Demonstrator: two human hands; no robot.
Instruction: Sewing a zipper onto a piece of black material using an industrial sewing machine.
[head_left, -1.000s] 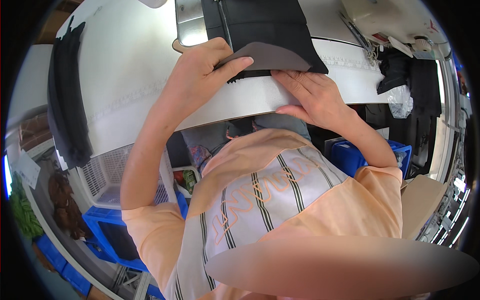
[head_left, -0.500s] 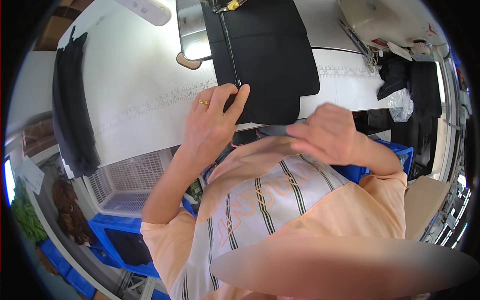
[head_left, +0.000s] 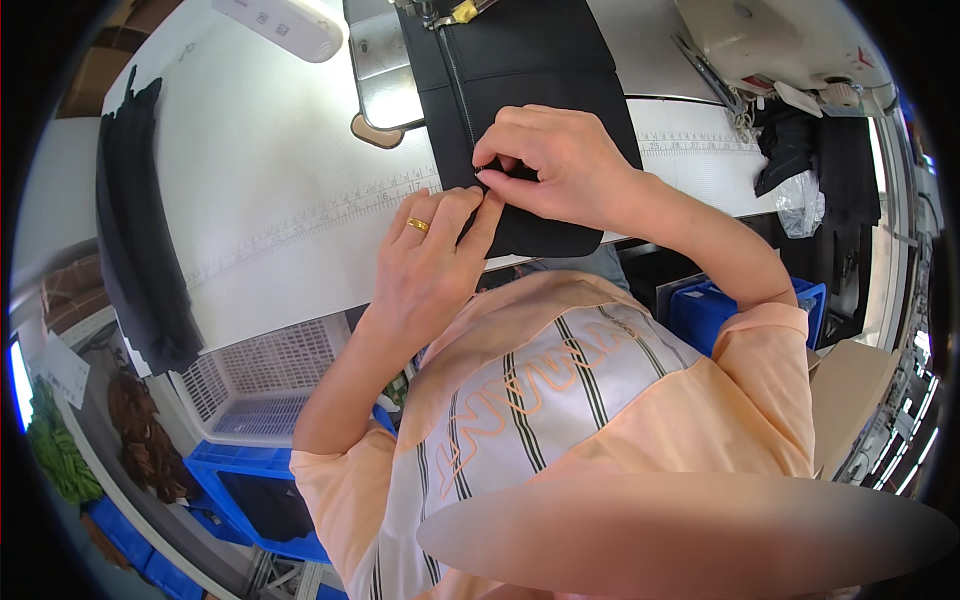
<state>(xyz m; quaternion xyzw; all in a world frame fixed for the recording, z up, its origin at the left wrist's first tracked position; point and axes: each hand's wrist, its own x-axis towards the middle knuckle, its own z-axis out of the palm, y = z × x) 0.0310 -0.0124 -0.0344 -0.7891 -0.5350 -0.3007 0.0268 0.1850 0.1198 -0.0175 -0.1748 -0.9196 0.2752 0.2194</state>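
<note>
A black fabric piece (head_left: pixel 550 65) lies on the sewing table with a black zipper (head_left: pixel 457 90) running lengthwise near its left side. The zipper's far end passes beneath the presser foot (head_left: pixel 430 20) of a sewing machine. At the zipper's near end my right hand (head_left: pixel 570 165) pinches with thumb and forefinger, its fingertips covering the zipper pull. My left hand (head_left: pixel 425 260), with a gold ring, is just below and left of it. Its thumb and fingers are pressed together on the fabric edge beside the zipper end, close to the right fingertips.
A black cloth bundle (head_left: pixel 140 220) hangs over the table's left side. Measuring scales (head_left: pixel 310 220) run along the tabletop. Scissors (head_left: pixel 705 70), a plastic bag (head_left: pixel 800 208) and black cloth lie at the right. A white basket (head_left: pixel 265 370) sits on a blue crate (head_left: pixel 225 460) below left.
My right hand has moved up and left from near my body to the zipper end and closed there. My left fingertips have slid slightly nearer to me and rightward.
</note>
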